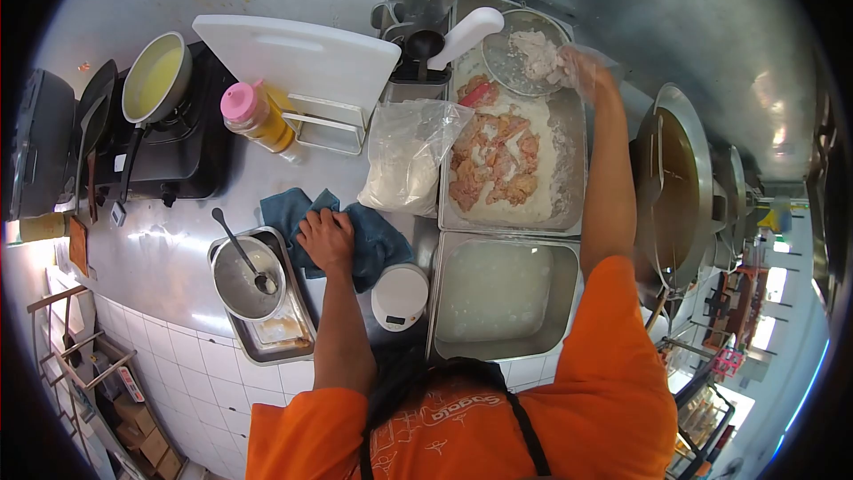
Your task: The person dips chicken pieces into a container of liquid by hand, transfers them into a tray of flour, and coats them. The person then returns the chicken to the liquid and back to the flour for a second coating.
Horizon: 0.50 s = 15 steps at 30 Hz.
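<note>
Seen from the head camera, a right hand [582, 71] in a clear plastic glove reaches a pale, flour-coated clump [536, 55] in a round metal sieve [511, 78] (whether the fingers close on it cannot be told). The clump lies just left of the fingertips, above a rectangular steel tray [570, 156]. The bare left hand [326, 237] rests, fingers spread and bent, on a crumpled blue cloth [380, 244].

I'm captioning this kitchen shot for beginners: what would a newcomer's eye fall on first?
Probably the bright orange shirt at the bottom. Next, right of centre, coated pieces in a floury metal tray, with the right hand at a round strainer beyond. The left hand rests on a blue cloth.
</note>
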### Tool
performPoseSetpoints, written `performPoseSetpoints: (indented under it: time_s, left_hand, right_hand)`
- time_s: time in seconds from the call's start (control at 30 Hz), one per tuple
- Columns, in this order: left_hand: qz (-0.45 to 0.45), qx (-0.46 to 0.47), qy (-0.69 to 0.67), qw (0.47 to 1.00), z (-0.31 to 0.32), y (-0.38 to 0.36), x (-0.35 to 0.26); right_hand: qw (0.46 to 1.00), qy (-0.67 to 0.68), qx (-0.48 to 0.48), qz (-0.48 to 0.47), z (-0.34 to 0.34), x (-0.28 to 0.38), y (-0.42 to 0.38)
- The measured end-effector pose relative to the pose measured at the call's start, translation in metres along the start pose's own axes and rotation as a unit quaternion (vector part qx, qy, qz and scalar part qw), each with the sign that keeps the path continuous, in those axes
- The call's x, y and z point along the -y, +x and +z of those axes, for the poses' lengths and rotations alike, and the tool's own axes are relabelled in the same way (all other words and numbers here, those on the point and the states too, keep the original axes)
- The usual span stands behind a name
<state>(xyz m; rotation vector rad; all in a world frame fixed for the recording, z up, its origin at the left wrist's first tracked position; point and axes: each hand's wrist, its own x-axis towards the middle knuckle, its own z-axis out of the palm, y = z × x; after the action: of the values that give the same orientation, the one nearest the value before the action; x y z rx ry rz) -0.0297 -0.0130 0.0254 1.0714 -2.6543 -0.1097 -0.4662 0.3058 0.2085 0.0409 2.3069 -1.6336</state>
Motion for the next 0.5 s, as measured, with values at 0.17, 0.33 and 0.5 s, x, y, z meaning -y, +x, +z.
performPoseSetpoints:
  time_s: [0.17, 0.33, 0.5]
  left_hand:
    - [0.005, -0.02, -0.003, 1.0, 0.002, -0.002, 0.001]
    - [0.014, -0.022, -0.003, 1.0, -0.005, -0.003, -0.001]
    - [-0.052, 0.004, -0.225, 0.973, -0.011, -0.004, 0.006]
  right_hand:
    - [0.999, -0.045, 0.002, -0.018, 0.012, 0.039, -0.148]
    - [0.997, -0.019, 0.006, -0.069, 0.005, 0.017, -0.282]
    - [0.967, -0.224, 0.116, 0.028, 0.008, -0.056, -0.365]
